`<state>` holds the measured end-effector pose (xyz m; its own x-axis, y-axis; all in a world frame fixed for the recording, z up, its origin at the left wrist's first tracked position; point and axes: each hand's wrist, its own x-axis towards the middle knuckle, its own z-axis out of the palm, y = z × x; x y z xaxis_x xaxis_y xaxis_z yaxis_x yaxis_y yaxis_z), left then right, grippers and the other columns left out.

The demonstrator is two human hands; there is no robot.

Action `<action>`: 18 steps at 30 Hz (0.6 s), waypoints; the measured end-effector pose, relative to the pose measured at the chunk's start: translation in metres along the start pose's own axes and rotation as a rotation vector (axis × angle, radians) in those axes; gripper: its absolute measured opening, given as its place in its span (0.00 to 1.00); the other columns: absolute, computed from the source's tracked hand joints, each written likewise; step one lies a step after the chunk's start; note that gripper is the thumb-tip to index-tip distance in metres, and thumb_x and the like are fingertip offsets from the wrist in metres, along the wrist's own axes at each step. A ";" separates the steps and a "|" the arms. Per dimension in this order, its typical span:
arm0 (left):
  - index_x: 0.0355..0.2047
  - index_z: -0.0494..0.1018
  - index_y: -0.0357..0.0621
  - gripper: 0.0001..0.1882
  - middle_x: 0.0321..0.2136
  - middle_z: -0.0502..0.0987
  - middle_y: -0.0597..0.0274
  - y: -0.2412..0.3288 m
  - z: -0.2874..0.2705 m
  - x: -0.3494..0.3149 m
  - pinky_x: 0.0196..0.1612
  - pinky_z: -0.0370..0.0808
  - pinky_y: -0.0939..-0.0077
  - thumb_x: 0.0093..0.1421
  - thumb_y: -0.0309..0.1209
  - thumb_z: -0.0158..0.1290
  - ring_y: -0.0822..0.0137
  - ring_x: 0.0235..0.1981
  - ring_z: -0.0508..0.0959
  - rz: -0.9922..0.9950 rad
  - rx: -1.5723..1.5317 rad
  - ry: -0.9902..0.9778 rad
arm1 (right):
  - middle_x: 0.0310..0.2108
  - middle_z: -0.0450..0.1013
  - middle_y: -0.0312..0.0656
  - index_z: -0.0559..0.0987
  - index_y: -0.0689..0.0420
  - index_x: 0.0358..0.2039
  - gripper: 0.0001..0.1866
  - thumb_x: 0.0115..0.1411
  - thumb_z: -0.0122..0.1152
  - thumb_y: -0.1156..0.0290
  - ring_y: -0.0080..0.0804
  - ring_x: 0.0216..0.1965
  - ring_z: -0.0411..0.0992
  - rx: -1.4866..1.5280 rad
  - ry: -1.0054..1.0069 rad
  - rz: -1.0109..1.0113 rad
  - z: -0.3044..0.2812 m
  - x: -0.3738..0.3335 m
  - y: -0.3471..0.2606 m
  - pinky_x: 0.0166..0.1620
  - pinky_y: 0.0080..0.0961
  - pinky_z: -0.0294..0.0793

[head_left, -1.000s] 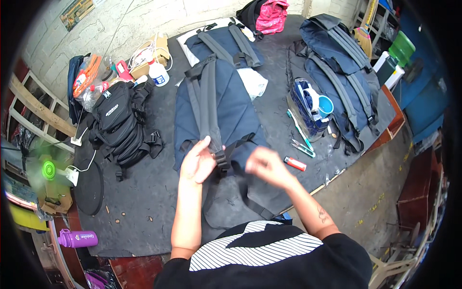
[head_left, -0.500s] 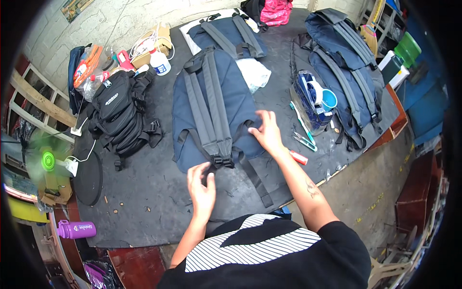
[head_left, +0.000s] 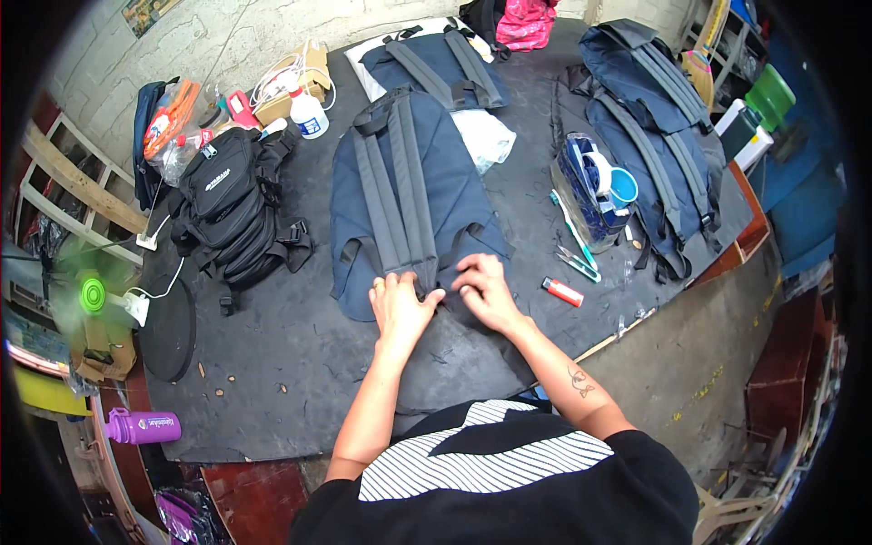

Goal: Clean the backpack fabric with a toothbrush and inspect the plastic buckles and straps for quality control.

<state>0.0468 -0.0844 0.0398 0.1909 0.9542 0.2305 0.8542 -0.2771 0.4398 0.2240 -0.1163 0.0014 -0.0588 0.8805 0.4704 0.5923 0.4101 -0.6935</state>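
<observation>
A navy backpack [head_left: 454, 182] lies flat on the dark table before me, with its two grey shoulder straps [head_left: 400, 191] facing up. My left hand [head_left: 400, 307] is closed around the lower end of these straps, thumb pointing toward the right hand. The buckle there is hidden beneath its fingers. Just to the right, my right hand [head_left: 487, 295] has its fingers curled in a pinch above the pack's bottom edge. Dark webbing appears to run into that pinch, though the fingertips partly hide it.
A black backpack [head_left: 232, 209] lies at left, near a spray bottle [head_left: 309, 116]. At right are a clear-and-blue case [head_left: 590, 191], a toothbrush [head_left: 570, 222], small snips [head_left: 577, 263] and a red lighter [head_left: 562, 292]. More navy backpacks [head_left: 649, 136] lie beyond. A purple bottle [head_left: 145, 429] and green fan [head_left: 93, 295] stand left.
My left hand has come up and right onto the strap ends, covering the buckle. The right hand has moved down and left, its fingers curling; the loose webbing tail no longer lies across the table.
</observation>
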 end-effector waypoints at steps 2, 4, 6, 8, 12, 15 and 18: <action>0.26 0.75 0.38 0.15 0.32 0.72 0.49 -0.002 -0.012 0.009 0.47 0.65 0.63 0.41 0.35 0.62 0.55 0.38 0.71 -0.053 -0.165 -0.153 | 0.49 0.64 0.42 0.73 0.53 0.45 0.19 0.51 0.52 0.67 0.41 0.48 0.61 -0.118 0.071 0.027 -0.008 0.010 0.005 0.51 0.36 0.57; 0.20 0.71 0.37 0.08 0.26 0.73 0.52 -0.009 -0.012 0.014 0.42 0.67 0.69 0.39 0.26 0.58 0.59 0.34 0.73 -0.077 -0.477 -0.001 | 0.52 0.63 0.42 0.71 0.50 0.49 0.21 0.52 0.52 0.66 0.41 0.48 0.61 -0.316 0.019 0.065 -0.005 0.017 0.008 0.51 0.37 0.58; 0.19 0.70 0.35 0.05 0.29 0.74 0.54 -0.016 -0.017 0.018 0.33 0.69 0.73 0.40 0.22 0.55 0.65 0.29 0.75 0.087 -0.469 0.219 | 0.57 0.60 0.40 0.66 0.45 0.56 0.26 0.55 0.52 0.61 0.41 0.48 0.61 -0.625 -0.078 0.101 0.000 0.022 0.004 0.48 0.39 0.59; 0.20 0.69 0.35 0.13 0.30 0.74 0.53 -0.009 -0.026 0.020 0.33 0.70 0.73 0.42 0.30 0.61 0.65 0.30 0.75 -0.180 -0.612 0.012 | 0.56 0.61 0.40 0.66 0.42 0.56 0.27 0.54 0.53 0.60 0.42 0.47 0.61 -0.762 -0.068 0.100 0.011 0.028 0.003 0.45 0.40 0.59; 0.29 0.72 0.38 0.29 0.27 0.73 0.54 0.003 0.003 0.008 0.39 0.70 0.63 0.38 0.50 0.66 0.55 0.32 0.73 0.064 0.018 0.065 | 0.55 0.61 0.40 0.66 0.42 0.56 0.27 0.54 0.54 0.59 0.42 0.45 0.61 -0.818 -0.077 0.164 0.016 0.037 -0.002 0.41 0.40 0.60; 0.27 0.74 0.36 0.20 0.27 0.72 0.51 0.010 0.016 0.010 0.43 0.68 0.62 0.39 0.40 0.64 0.51 0.37 0.71 0.073 -0.045 0.098 | 0.55 0.61 0.40 0.64 0.41 0.57 0.28 0.54 0.53 0.59 0.41 0.45 0.61 -0.790 -0.050 0.101 0.014 0.032 0.007 0.41 0.40 0.60; 0.26 0.74 0.35 0.10 0.28 0.74 0.58 -0.019 0.034 0.019 0.35 0.71 0.71 0.43 0.28 0.58 0.64 0.28 0.74 -0.137 -0.654 0.133 | 0.55 0.61 0.39 0.66 0.42 0.56 0.27 0.54 0.55 0.59 0.41 0.45 0.61 -0.749 -0.067 0.090 0.009 0.030 0.010 0.42 0.39 0.60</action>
<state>0.0504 -0.0575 0.0065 0.0044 0.9751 0.2217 0.3907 -0.2058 0.8972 0.2209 -0.0834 0.0041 -0.0185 0.9253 0.3788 0.9834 0.0853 -0.1604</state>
